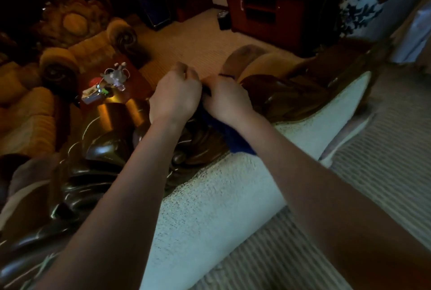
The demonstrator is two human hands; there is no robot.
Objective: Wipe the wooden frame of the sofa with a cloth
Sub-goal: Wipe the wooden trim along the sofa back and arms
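- The fingers of both hands are curled under and mostly hidden behind the backs of the hands; the left hand (175, 94) and right hand (225, 98) sit side by side, knuckles almost touching, both bunched on the cloth (224, 130).
- Exactly how each finger lies on the cloth cannot be made out; only a dark strip shows between the hands.
- The cloth is dark blue, and most of it is covered by the right wrist; a fold trails down to the edge of the cushion (210, 208).
- It lies on top of the frame (102, 150), at the carved crest of the sofa back.
- The frame is dark, glossy carved wood with scrolls and bright glints; its lower left part is lost in shadow.
- The cushion is pale and nubbly, and runs along just beside the frame.
- The room is dim. Beyond lie a ribbed beige carpet (198, 42), a small table (121, 84) with blurred clutter, a red-brown cabinet (268, 12) and a blue-and-white vase (366, 0), cut off at the top.
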